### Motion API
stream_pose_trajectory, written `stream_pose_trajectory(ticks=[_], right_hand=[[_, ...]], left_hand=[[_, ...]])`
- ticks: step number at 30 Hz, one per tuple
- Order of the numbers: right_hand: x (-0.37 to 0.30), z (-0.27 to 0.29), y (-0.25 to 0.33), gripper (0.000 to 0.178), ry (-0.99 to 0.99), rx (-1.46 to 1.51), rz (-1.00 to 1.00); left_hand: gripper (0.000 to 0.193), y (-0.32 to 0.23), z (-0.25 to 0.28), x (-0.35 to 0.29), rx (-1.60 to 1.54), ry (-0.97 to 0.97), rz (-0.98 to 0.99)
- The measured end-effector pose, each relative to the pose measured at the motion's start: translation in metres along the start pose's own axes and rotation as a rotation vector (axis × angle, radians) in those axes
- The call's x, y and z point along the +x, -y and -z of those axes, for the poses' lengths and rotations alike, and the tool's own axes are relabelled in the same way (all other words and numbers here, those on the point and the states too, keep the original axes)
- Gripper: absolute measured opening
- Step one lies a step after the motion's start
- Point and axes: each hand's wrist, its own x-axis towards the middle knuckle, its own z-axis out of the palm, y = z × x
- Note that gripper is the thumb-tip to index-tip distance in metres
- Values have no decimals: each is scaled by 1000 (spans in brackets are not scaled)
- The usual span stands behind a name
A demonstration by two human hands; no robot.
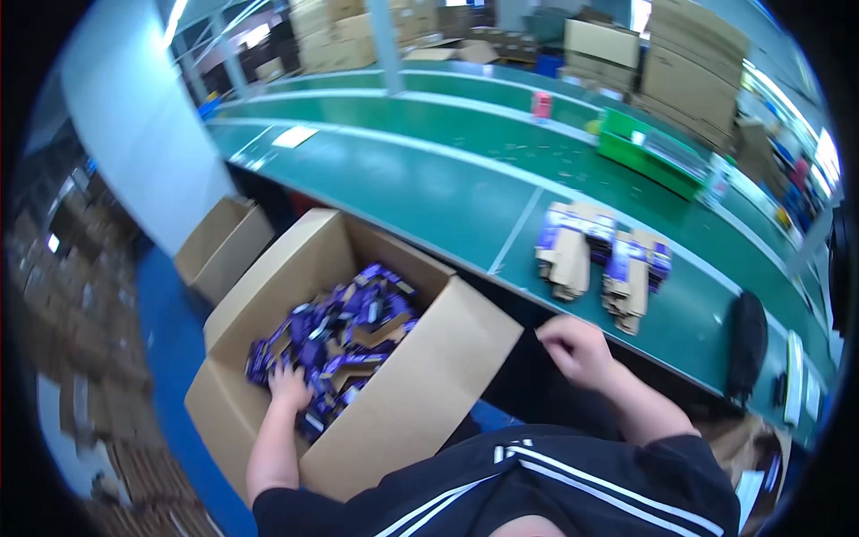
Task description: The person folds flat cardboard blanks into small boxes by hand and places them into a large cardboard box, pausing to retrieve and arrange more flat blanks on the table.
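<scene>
A large open cardboard box (403, 394) stands at my left, its flaps folded outward. Inside lies a jumbled heap of small purple printed cartons (362, 309), some showing brown cardboard. My left hand (289, 387) reaches into the box and rests on the cartons near its left side, fingers spread; no carton is clearly gripped. Over the near edge of the green worktable, my right hand (573, 349) is raised with its fingers curled in. Whether it holds anything is hidden. Beyond that hand, stacks of flat purple-and-brown cartons (565, 259) lie on the table.
The long green worktable (403, 183) runs across in front of me. On it are a green bin (640, 152), a pink container (541, 105) and a black pouch (745, 345). A smaller open box (224, 251) stands beside the white pillar (134, 125). Stacked cartons (98, 358) fill the far left.
</scene>
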Motion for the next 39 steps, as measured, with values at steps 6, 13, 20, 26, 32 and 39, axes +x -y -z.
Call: stream_pose_trajectory(ticks=[6, 13, 20, 26, 32, 39], right_hand=[[79, 79, -86, 23, -325, -534, -164], [114, 76, -139, 40, 61, -1026, -449], [98, 77, -97, 40, -45, -833, 36], [44, 18, -10, 39, -89, -479, 372], [5, 7, -4, 34, -41, -166, 218], [-23, -10, -10, 23, -233, 538, -116]], left_hand=[[47, -12, 83, 66, -347, 724, 306], [38, -85, 177, 110, -625, -82, 21], [38, -172, 240, 129, -1387, -22, -115], [70, -259, 292, 127, -2845, 678, -601], [67, -261, 273, 110, -2613, 714, -518], [59, -272, 276, 84, -2208, 85, -187]])
